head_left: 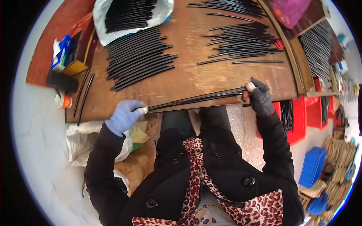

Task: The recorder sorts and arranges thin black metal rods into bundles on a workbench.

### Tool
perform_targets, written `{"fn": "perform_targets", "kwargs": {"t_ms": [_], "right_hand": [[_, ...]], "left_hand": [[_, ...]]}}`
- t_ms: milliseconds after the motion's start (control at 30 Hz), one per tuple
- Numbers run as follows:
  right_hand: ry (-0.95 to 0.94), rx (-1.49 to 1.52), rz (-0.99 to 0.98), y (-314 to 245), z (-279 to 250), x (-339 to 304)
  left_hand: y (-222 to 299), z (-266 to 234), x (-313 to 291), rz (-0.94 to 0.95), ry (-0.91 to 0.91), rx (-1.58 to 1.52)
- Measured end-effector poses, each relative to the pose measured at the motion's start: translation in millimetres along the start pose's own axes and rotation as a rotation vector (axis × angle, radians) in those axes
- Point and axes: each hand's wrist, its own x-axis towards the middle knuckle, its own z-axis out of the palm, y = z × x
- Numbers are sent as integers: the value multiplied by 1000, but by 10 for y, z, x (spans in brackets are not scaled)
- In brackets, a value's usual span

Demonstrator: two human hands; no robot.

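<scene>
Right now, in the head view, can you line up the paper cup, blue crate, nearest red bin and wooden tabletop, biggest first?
1. Wooden tabletop
2. Nearest red bin
3. Blue crate
4. Paper cup

The left hand point(125, 116) is wearing lavender-blue at nine o'clock, the right hand point(261, 98) charcoal grey at three. The slender rods point(196, 99) are gleaming black, the tabletop point(184, 80) showing orange-brown at twelve. A plastic crate point(312, 166) is showing blue at four; at six, the coat trim point(193, 160) is displaying dark-red leopard spots on cream.
</scene>
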Motion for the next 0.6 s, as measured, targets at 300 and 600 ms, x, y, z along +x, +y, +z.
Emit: {"fn": "perform_targets", "kwargs": {"t_ms": [300, 600], "right_hand": [[-44, 75, 1, 59, -168, -80], [5, 169, 86, 101, -672, 76]], "left_hand": [[133, 37, 130, -346, -2, -458], [75, 38, 264, -302, -22, -466]]}}
